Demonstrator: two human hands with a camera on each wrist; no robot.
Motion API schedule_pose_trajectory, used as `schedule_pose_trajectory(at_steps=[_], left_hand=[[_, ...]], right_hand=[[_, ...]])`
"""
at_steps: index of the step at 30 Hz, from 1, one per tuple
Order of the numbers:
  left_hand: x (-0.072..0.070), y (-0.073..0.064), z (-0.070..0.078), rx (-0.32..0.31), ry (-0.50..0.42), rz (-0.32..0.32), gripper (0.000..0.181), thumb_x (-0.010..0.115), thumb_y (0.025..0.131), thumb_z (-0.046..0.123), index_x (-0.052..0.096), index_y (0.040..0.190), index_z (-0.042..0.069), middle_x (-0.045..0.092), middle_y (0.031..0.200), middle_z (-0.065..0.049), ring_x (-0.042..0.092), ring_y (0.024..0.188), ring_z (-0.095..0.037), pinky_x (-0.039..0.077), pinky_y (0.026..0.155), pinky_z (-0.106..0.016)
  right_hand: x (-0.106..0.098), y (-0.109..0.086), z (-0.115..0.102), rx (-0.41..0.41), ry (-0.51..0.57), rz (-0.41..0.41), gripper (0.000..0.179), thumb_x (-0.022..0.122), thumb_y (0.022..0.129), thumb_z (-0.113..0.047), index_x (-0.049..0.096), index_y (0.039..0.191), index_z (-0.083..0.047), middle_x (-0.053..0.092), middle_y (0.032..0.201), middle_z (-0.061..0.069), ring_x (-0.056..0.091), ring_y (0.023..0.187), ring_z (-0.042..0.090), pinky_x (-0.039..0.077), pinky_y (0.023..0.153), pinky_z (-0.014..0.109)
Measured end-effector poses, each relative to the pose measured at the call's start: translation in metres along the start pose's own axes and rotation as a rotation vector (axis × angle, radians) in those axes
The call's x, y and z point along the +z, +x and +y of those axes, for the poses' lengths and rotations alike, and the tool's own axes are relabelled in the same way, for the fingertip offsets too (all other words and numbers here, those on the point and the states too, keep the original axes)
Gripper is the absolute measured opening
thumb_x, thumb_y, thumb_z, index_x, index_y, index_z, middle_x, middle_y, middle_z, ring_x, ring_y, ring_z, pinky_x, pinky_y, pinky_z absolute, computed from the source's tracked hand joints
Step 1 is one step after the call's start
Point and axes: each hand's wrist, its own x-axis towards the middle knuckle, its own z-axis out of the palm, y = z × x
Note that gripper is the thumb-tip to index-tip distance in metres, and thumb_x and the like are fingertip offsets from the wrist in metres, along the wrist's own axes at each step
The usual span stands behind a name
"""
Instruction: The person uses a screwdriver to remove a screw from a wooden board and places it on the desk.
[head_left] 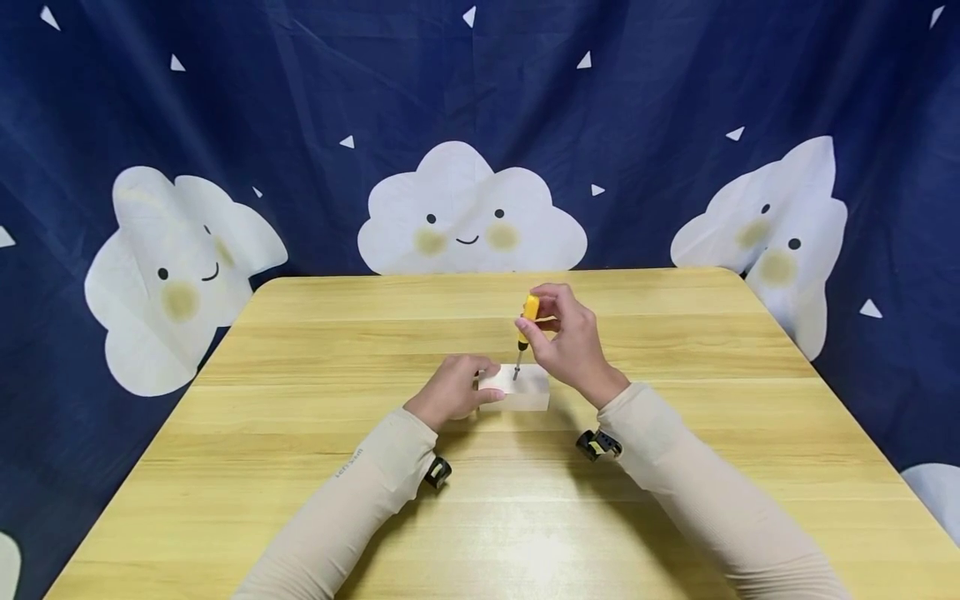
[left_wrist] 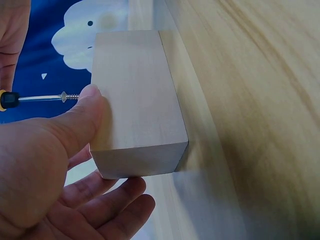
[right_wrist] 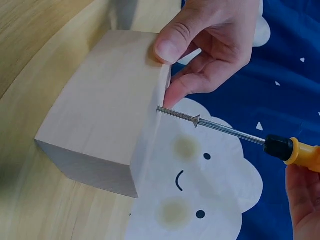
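Note:
A pale wooden block (head_left: 528, 400) lies on the table, and my left hand (head_left: 455, 389) grips its left end between thumb and fingers. From the block's top face stands a screw (right_wrist: 177, 114), its tip in or against the wood and most of its thread showing. My right hand (head_left: 573, 337) holds a screwdriver (head_left: 529, 308) with a yellow handle and black collar, slightly tilted from upright. In the right wrist view the metal shaft (right_wrist: 232, 131) meets the screw's head. The left thumb (left_wrist: 90, 97) presses on the block's near side, close to the screw.
The light wood table (head_left: 300, 433) spreads around the block on all sides. Behind it hangs a dark blue curtain (head_left: 315, 75) with white clouds and small triangles. Both forearms wear beige sleeves (head_left: 697, 483), with black wrist devices (head_left: 438, 472) below.

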Motion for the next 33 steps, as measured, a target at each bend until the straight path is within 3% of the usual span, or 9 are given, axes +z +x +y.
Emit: schedule_pose_trajectory(at_steps=[8,18,26,33], left_hand=[[0.0003,-0.0012,0.0011,0.005,0.006,-0.004,0.042,0.077,0.084,0.023,0.067,0.119,0.001,0.065,0.122,-0.012,0.058,0.116,-0.027,0.046,0.100,-0.039],[0.0015,-0.0014,0.0019,-0.022,-0.002,-0.012,0.043,0.077,0.084,0.024,0.066,0.120,0.002,0.064,0.124,-0.011,0.057,0.119,-0.027,0.045,0.102,-0.038],[0.0008,-0.0018,0.0014,-0.032,0.004,-0.013,0.044,0.077,0.084,0.025,0.066,0.120,0.003,0.064,0.124,-0.010,0.055,0.121,-0.026,0.044,0.103,-0.038],[0.0001,-0.0005,0.0018,-0.030,0.001,-0.006,0.045,0.077,0.084,0.025,0.066,0.121,0.003,0.064,0.124,-0.010,0.055,0.121,-0.026,0.043,0.103,-0.038]], right_hand=[[0.0032,-0.0017,0.0001,-0.014,-0.058,0.053,0.046,0.082,0.075,0.000,0.053,0.110,0.007,0.059,0.083,0.016,0.063,0.069,0.026,0.058,0.057,0.033],[0.0009,-0.0027,0.0005,0.004,-0.039,0.006,0.036,0.071,0.083,0.006,0.051,0.113,0.010,0.060,0.089,0.021,0.065,0.076,0.030,0.060,0.060,0.037],[-0.0025,0.0001,0.0001,0.020,-0.067,0.023,0.042,0.078,0.081,-0.003,0.050,0.109,0.008,0.060,0.087,0.018,0.064,0.073,0.028,0.059,0.058,0.035],[-0.0036,0.0019,-0.0005,0.036,-0.077,0.009,0.035,0.073,0.084,0.001,0.051,0.110,0.009,0.060,0.089,0.019,0.065,0.075,0.028,0.059,0.060,0.035]])
